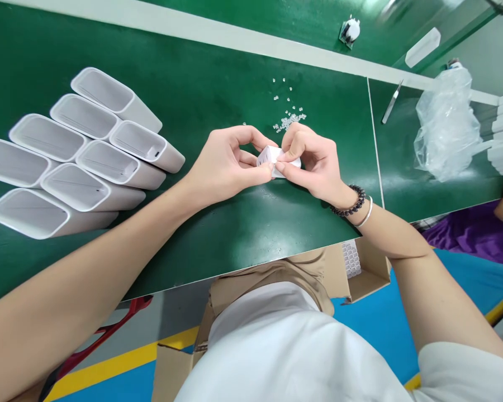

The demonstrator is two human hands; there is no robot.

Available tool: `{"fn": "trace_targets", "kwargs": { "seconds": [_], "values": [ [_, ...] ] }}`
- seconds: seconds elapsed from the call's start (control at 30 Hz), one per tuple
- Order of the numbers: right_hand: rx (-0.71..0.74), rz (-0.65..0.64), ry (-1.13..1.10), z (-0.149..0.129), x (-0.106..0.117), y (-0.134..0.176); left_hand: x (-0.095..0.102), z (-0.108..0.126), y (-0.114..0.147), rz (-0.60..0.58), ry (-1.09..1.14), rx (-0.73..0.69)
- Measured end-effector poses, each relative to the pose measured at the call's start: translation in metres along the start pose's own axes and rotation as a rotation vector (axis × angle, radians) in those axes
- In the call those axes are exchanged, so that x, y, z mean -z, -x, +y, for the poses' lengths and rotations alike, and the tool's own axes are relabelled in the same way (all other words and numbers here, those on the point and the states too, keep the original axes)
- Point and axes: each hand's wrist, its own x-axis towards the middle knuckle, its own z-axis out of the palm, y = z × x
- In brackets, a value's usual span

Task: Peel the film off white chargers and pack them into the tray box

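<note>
The white case (265, 156) is between both hands, on the near side of the pile of clear pieces (292, 120); I cannot tell whether it touches the desk (235, 240). The left hand (230, 159) has a narrow grip around one end, and the right hand (314, 159) pinches the other; a piece between its fingertips would be hidden. If the left grip loosens under pressing, the case could turn or slip. Right knuckles, being beside the pile, could scatter it. The white tubes (84, 153), left of the pile, could shift if the elbow swings.
</note>
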Motion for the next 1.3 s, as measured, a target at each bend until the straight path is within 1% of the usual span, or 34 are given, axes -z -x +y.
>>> {"fn": "trace_targets", "kwargs": {
  "seconds": [0.1, 0.17, 0.3, 0.47, 0.53, 0.6, 0.67, 0.7, 0.77, 0.83, 0.9, 0.93, 1.0, 1.07, 1.13, 1.23, 1.27, 1.3],
  "values": [
    [-0.07, 0.017, 0.04, 0.0, -0.001, 0.002, -0.002, 0.0, 0.001, -0.028, -0.039, -0.028],
    [-0.105, 0.026, 0.059, -0.001, -0.002, 0.002, -0.003, -0.001, 0.002, -0.009, -0.039, -0.033],
    [-0.039, 0.033, 0.008, -0.004, -0.003, 0.002, -0.008, 0.0, 0.005, 0.037, -0.018, -0.034],
    [-0.045, 0.046, -0.005, -0.001, -0.005, 0.001, -0.01, 0.001, 0.004, 0.076, -0.024, -0.022],
    [-0.016, 0.046, -0.027, 0.003, -0.004, -0.001, -0.008, 0.002, 0.002, 0.064, -0.027, -0.013],
    [0.009, 0.034, -0.019, 0.004, 0.0, -0.004, -0.004, 0.002, -0.002, 0.019, 0.008, 0.006],
    [0.013, 0.023, 0.065, 0.001, 0.005, -0.004, -0.002, 0.002, -0.005, -0.015, 0.08, 0.032],
    [0.008, 0.019, 0.133, -0.002, 0.007, -0.003, -0.001, 0.002, -0.006, -0.01, 0.12, 0.039],
    [-0.011, 0.007, 0.294, -0.009, 0.008, 0.004, -0.002, 0.001, -0.007, 0.043, 0.185, 0.04],
    [-0.046, -0.004, 0.426, -0.014, 0.004, 0.016, -0.006, -0.002, -0.005, 0.096, 0.215, 0.033],
    [-0.086, 0.0, 0.481, -0.018, -0.003, 0.028, -0.014, -0.002, 0.001, 0.096, 0.188, 0.01],
    [-0.103, 0.002, 0.471, -0.02, -0.006, 0.033, -0.018, -0.001, 0.005, 0.072, 0.135, -0.034],
    [-0.113, 0.011, 0.386, -0.026, -0.011, 0.044, -0.027, 0.004, 0.016, 0.024, -0.062, -0.207],
    [-0.104, 0.038, 0.243, -0.038, -0.014, 0.06, -0.037, 0.013, 0.033, -0.014, -0.305, -0.412],
    [-0.113, 0.098, 0.081, -0.056, -0.02, 0.085, -0.048, 0.021, 0.057, -0.089, -0.493, -0.537],
    [-0.159, 0.2, -0.131, -0.079, -0.038, 0.135, -0.064, 0.023, 0.1, -0.283, -0.623, -0.613],
    [-0.177, 0.234, -0.178, -0.083, -0.046, 0.152, -0.068, 0.02, 0.114, -0.342, -0.649, -0.602],
    [-0.197, 0.268, -0.207, -0.084, -0.054, 0.168, -0.072, 0.015, 0.128, -0.385, -0.684, -0.55]
  ]
}}
